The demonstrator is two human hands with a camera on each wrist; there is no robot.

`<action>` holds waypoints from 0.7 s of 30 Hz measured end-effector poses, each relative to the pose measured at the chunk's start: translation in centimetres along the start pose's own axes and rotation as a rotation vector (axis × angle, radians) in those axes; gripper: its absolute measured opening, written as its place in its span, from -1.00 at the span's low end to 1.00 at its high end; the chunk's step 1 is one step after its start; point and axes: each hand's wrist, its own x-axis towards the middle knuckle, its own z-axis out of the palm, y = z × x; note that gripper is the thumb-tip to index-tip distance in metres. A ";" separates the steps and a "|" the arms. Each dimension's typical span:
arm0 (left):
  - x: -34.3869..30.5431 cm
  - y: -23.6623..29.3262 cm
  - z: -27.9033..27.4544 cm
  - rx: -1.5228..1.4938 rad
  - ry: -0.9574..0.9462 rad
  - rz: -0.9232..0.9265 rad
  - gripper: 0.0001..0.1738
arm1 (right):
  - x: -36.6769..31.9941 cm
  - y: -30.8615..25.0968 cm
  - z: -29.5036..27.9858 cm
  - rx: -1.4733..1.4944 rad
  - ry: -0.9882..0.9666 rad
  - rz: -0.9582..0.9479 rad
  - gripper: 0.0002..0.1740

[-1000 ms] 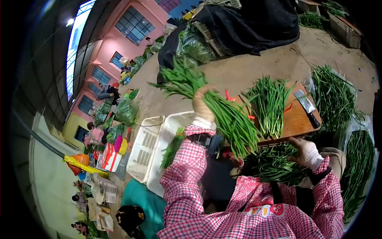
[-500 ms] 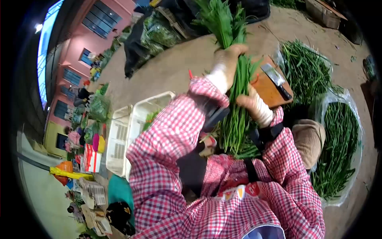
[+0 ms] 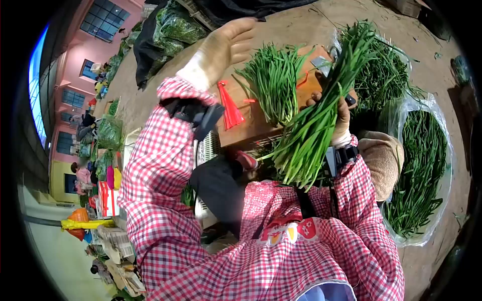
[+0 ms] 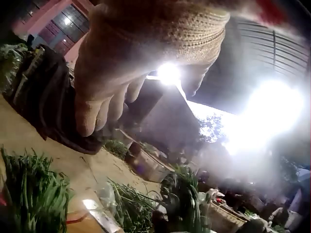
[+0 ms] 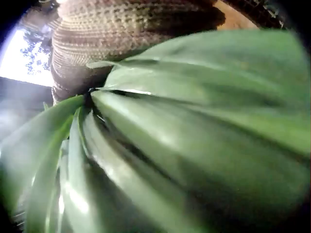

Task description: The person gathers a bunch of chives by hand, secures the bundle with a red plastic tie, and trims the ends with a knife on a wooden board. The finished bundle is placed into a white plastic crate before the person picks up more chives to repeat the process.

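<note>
My right hand point(image 3: 342, 118), in a knit glove, grips a bunch of long flat green chives point(image 3: 314, 130) in front of the cutting board. Those leaves point(image 5: 184, 141) fill most of the right wrist view, below the gloved hand point(image 5: 116, 36). Off to the left, my gloved left hand point(image 3: 223, 47) is raised with its fingers extended and nothing in it; the left wrist view shows the fingers pointing down. Another chive bunch point(image 3: 276, 83) lies on the wooden board point(image 3: 251, 128), beside red ties point(image 3: 231, 108). A knife point(image 3: 321, 64) is partly hidden behind the held bunch.
Plastic bags of loose greens point(image 3: 416, 170) stand at the right. A white plastic crate point(image 3: 206, 150) sits left of the board, partly behind my left arm. Black sheeting point(image 3: 231, 10) covers a pile at the back. People and more produce are farther left.
The left hand first held the bunch, then both hands were at it; now the right hand alone holds it, farther right. The left hand has moved away left. The head view has shifted.
</note>
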 end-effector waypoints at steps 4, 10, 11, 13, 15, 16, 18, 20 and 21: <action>-2.1 -10.6 -5.7 -0.101 -0.199 -0.033 -0.24 | -1.5 -1.5 -0.2 -0.250 0.169 -0.031 -0.03; -11.2 -14.6 8.4 0.348 -0.276 -0.034 0.20 | -1.9 -2.3 -0.6 -0.393 0.301 0.006 -0.17; -11.9 -15.0 9.8 0.274 -0.289 -0.033 0.28 | -1.5 -2.3 0.0 -0.548 0.322 -0.011 -0.14; -12.8 -15.0 11.3 0.252 -0.224 -0.002 0.26 | -0.5 -2.2 1.0 -0.549 0.518 0.060 -0.35; -12.6 -15.0 10.8 0.145 -0.130 0.033 0.27 | 1.5 -1.7 2.7 -0.644 0.636 0.098 -0.44; -12.1 -14.8 10.2 0.137 -0.089 0.055 0.27 | 2.8 -1.9 2.9 -0.795 0.551 0.092 -0.47; -11.0 -14.4 8.7 0.158 -0.034 0.015 0.29 | 6.4 -1.8 3.0 -0.891 0.629 0.129 -0.51; -9.9 -14.7 7.1 0.183 0.012 -0.072 0.31 | 11.0 0.2 4.9 -0.961 0.621 0.237 -0.55; -8.8 -15.2 6.5 0.151 0.036 -0.116 0.32 | 13.1 1.4 6.0 -0.987 0.649 0.314 -0.55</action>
